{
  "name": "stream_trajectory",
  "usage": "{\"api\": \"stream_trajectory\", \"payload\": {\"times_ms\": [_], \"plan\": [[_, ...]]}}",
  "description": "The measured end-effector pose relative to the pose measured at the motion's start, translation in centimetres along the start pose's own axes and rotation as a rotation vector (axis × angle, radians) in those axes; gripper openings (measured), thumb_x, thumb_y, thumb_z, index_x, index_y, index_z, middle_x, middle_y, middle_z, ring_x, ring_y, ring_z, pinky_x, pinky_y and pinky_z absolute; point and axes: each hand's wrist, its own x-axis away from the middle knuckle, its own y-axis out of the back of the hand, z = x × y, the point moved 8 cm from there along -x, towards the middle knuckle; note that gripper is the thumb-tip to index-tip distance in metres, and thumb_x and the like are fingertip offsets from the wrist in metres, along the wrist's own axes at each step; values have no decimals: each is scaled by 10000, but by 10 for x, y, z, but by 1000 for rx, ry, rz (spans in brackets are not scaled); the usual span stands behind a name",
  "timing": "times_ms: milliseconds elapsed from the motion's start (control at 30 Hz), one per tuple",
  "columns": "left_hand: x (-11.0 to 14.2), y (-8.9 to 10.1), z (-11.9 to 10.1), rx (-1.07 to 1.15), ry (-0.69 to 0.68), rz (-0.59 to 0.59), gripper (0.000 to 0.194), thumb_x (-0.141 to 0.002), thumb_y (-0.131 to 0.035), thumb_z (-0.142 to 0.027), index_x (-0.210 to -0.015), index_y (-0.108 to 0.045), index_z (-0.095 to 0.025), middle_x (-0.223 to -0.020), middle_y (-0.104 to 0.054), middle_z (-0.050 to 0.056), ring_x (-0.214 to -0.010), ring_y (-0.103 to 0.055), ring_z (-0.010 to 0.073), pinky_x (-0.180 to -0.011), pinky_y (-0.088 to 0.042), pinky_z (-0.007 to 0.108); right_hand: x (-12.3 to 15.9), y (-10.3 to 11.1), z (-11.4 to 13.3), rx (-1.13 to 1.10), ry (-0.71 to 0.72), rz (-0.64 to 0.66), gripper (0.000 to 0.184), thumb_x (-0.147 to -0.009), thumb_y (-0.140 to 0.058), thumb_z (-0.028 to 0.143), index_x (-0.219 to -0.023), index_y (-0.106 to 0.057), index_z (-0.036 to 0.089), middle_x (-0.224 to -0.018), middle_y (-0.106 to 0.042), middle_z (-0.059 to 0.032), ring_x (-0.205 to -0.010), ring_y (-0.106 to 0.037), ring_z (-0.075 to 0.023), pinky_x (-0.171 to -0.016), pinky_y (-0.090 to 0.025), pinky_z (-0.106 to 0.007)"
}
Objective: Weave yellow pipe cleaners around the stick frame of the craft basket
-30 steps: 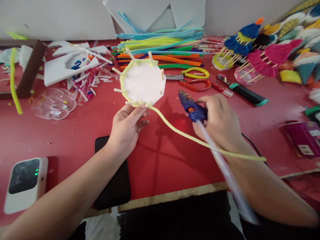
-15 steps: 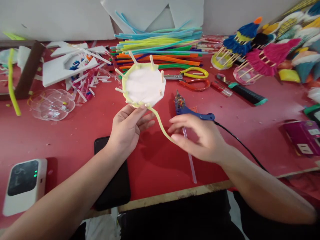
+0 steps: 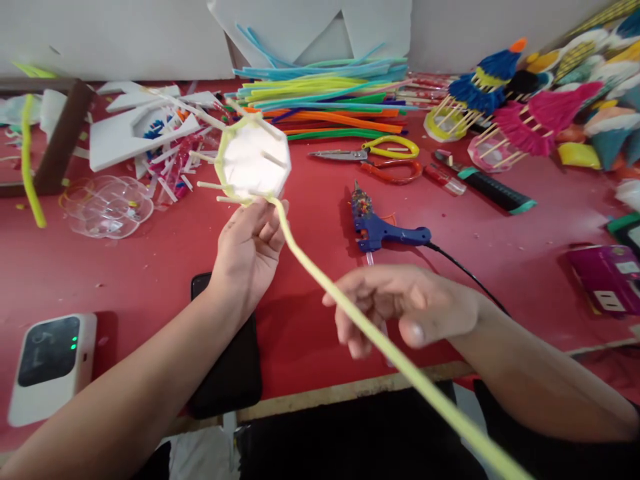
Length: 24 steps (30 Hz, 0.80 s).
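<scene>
My left hand (image 3: 250,243) is closed on the lower edge of a white foam disc (image 3: 257,160) with several small wooden sticks standing out around its rim. A pale yellow pipe cleaner (image 3: 367,327) lines part of that rim. Its long free end runs from my left fingers down to the lower right, out of view. Behind this strand, my right hand (image 3: 400,307) has its fingers spread and curved, the thumb apart, with nothing gripped; whether the fingers touch the strand I cannot tell. A blue glue gun (image 3: 383,230) lies just beyond my right hand.
Pliers-like scissors (image 3: 370,157) and a utility knife (image 3: 497,190) lie behind the glue gun. Bundled pipe cleaners (image 3: 320,93) fill the back. At the left are foam scraps (image 3: 115,143), a clear plastic tray (image 3: 107,210) and a white device (image 3: 53,370). A black phone (image 3: 233,367) lies under my left forearm.
The disc has moved left and tilted in my left hand. My right hand has let go of the pipe cleaner, opened and come nearer; the strand now stretches toward the lower right.
</scene>
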Motion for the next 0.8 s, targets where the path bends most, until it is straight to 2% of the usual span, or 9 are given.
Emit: {"api": "stream_trajectory", "payload": {"times_ms": [67,133,267,333,400,500,633,700,800], "plan": [[3,-4,-3,-76,-74,72,149,-871,-733,-128,-750,-666,-184,-720,-741,-48,-618,-718,52,-574,-571,112,-2,15,7,13,27,-155,481,-884,-792,402,-1281,-627,187,-1105,-757,-80,-954,-767,-165,-849,-628,-303],[6,-7,-1,-198,-111,126,167,-776,-832,-164,-766,-668,-198,-745,-742,-58,-634,-742,87,-580,-583,155,-5,25,11,-1,29,-246,489,-885,-775,475,-1267,-622,212,-1114,-766,-70,-955,-769,-173,-852,-639,-329],[9,-13,8,-345,-84,227,236,-690,-904,-260,-800,-706,-189,-765,-748,-37,-661,-766,141,-599,-603,209,-8,33,17,45,88,-363,482,-877,-762,527,-1233,-609,240,-1053,-786,-47,-880,-779,-177,-737,-659,-313],[10,-14,11,-348,-63,257,226,-699,-902,-265,-810,-726,-177,-769,-761,-26,-688,-768,133,-633,-616,204,-6,36,24,146,218,-455,463,-852,-811,450,-1225,-614,260,-964,-785,-2,-798,-773,-156,-669,-654,-275],[10,-14,13,-337,-47,270,203,-707,-897,-247,-805,-736,-171,-762,-770,-23,-702,-764,121,-651,-622,195,2,39,34,308,396,-590,399,-822,-854,319,-1162,-652,268,-892,-776,32,-746,-762,-130,-670,-652,-249],[10,-14,14,-355,-27,275,189,-713,-890,-248,-800,-742,-168,-761,-781,-13,-710,-766,121,-666,-623,194,17,36,45,596,584,-782,177,-843,-827,219,-981,-719,245,-839,-773,22,-732,-758,-127,-702,-661,-251],[11,-14,15,-400,-25,280,178,-719,-878,-254,-802,-743,-171,-778,-795,2,-721,-779,138,-697,-631,214,26,20,54,895,748,-828,118,-860,-784,159,-931,-757,250,-965,-759,-13,-807,-765,-155,-716,-681,-304],[12,-14,15,-402,-28,290,169,-727,-875,-254,-807,-750,-171,-789,-803,7,-731,-785,141,-708,-634,215,28,17,56,898,806,-822,127,-881,-750,144,-940,-750,256,-1028,-746,-16,-842,-765,-161,-726,-686,-331],[14,-17,16,-380,-24,335,146,-747,-874,-249,-807,-770,-167,-807,-813,13,-726,-786,132,-721,-637,204,31,25,57,791,870,-853,121,-901,-726,143,-924,-730,261,-995,-738,4,-815,-757,-148,-710,-676,-326]]}}
